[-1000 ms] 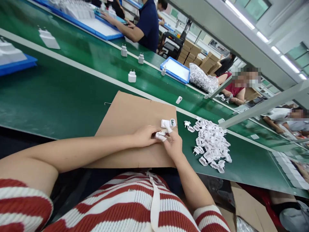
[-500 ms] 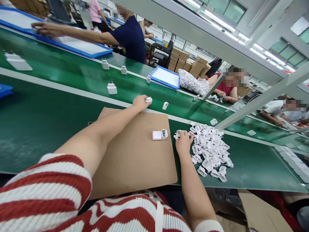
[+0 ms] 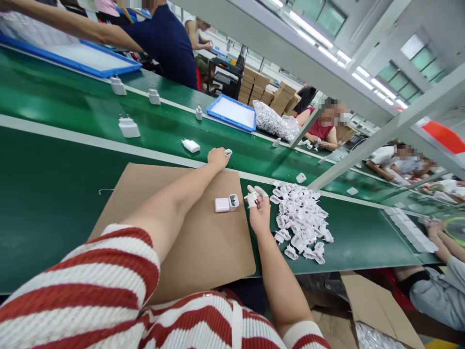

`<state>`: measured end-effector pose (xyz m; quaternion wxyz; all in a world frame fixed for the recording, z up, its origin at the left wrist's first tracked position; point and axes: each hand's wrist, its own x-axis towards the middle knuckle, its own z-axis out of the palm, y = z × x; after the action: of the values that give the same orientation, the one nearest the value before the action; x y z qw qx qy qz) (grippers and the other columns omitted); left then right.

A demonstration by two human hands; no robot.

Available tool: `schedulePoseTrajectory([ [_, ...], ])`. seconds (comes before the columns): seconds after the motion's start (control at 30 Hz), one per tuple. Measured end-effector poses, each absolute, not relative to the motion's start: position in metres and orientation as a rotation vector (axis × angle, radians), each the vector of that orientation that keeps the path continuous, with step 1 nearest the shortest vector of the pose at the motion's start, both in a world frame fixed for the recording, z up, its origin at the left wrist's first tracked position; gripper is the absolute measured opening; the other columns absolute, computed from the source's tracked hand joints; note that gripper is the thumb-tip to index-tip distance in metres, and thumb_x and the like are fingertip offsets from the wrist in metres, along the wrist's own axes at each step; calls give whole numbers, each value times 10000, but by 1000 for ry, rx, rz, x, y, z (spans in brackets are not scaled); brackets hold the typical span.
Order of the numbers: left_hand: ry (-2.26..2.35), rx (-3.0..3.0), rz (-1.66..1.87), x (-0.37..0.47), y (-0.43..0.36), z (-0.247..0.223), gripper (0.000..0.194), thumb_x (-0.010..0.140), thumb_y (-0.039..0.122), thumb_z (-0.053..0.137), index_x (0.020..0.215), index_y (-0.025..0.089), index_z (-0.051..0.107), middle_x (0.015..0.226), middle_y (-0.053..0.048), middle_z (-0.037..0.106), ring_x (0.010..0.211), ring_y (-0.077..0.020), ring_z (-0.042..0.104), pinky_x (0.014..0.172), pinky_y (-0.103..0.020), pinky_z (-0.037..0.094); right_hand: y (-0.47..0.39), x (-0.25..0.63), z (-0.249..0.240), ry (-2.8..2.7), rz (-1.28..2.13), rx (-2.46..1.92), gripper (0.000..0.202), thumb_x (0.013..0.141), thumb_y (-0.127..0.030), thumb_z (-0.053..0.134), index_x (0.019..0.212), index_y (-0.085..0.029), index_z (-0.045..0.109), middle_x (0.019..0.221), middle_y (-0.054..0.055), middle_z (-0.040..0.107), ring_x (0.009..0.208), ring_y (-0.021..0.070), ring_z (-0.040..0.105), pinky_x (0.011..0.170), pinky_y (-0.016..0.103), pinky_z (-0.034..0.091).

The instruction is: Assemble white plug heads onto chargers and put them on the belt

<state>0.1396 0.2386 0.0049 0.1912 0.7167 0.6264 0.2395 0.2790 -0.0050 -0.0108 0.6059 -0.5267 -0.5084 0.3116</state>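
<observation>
My left hand reaches over the far edge of the cardboard sheet. Its fingers are closed on a white charger housing, whose open end shows. To the right of the sheet, my right hand is raised with a white plug cap between thumb and fingers; light covers sit on some fingertips. A pile of similar white plug caps lies just right of that hand. Between my hands, two white charger housings rest end to end on the cardboard, the right one with its open end visible.
Assembled white chargers lie on the green belt beyond a pale rail. Blue-rimmed trays and a bag of white parts line the far side, where co-workers sit. A slanted metal post rises behind the pile.
My left hand has let go of a charger, which now lies on the belt to its left, and has taken an open housing. My right hand has lifted a plug cap away from the pile.
</observation>
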Motion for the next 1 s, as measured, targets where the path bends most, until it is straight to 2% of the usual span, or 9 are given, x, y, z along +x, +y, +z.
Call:
schedulePoseTrajectory([
  [0.1,1687,2046,742,134,224,17,363,938,339,606,1216,134,716,1199,-184,739,1157,-342,623,958,-400,475,-10,280,-11,-1099,867,-1188,503,856,-479,741,1273,-211,656,1229,124,761,979,215,729,890,382,591],
  [0.2,1454,2177,960,109,181,26,346,954,400,602,1210,209,737,1181,-89,760,1115,-295,626,956,-371,474,-14,284,-10,-1079,975,-1164,501,811,-494,778,1223,-218,706,1144,82,780,932,211,728,773,336,581],
  [0.3,1192,2229,1171,75,110,25,353,922,447,643,1156,206,754,1135,-78,763,1040,-287,635,929,-388,484,-14,285,-10,-1051,1023,-1124,510,754,-482,822,1179,-224,708,1085,62,780,897,200,726,743,321,575],
  [0.37,1053,2238,1156,55,59,17,354,910,443,661,1159,208,748,1081,-84,756,1002,-276,646,903,-385,494,-14,282,-8,-1062,999,-1121,480,716,-453,858,1111,-222,714,1069,68,779,913,209,726,788,346,588],
  [0.43,934,2279,1041,41,18,5,307,916,426,658,1121,215,747,988,-81,749,932,-258,652,874,-386,496,-18,277,-4,-1149,923,-1140,403,730,-437,850,1047,-222,724,1051,72,772,922,217,717,844,381,591],
  [0.5,890,2301,911,35,-7,-10,258,919,400,650,1082,224,743,921,-78,737,879,-252,652,850,-393,496,-25,270,3,-1348,783,-1194,300,807,-418,782,1040,-232,741,1034,63,749,911,213,694,859,388,582],
  [0.6,927,2236,860,34,-15,-30,262,892,385,676,1092,223,728,977,-94,738,923,-272,666,865,-408,506,-41,259,15,-1796,506,-1270,211,924,-277,613,1075,-249,758,1020,61,697,933,214,663,857,368,560],
  [0.73,870,2107,905,35,-5,-42,276,873,430,724,1030,203,715,1029,-91,739,950,-262,668,871,-389,510,-56,247,20,-2191,209,-1320,346,866,-76,515,1088,-215,740,1002,88,657,944,240,643,831,349,539],
  [1.0,787,2059,923,33,-2,-39,273,882,450,738,834,186,689,885,-50,702,861,-218,648,847,-345,491,-48,230,20,-2434,-4,-1322,412,809,-25,505,1123,-198,709,978,95,641,945,264,597,813,353,508],
])
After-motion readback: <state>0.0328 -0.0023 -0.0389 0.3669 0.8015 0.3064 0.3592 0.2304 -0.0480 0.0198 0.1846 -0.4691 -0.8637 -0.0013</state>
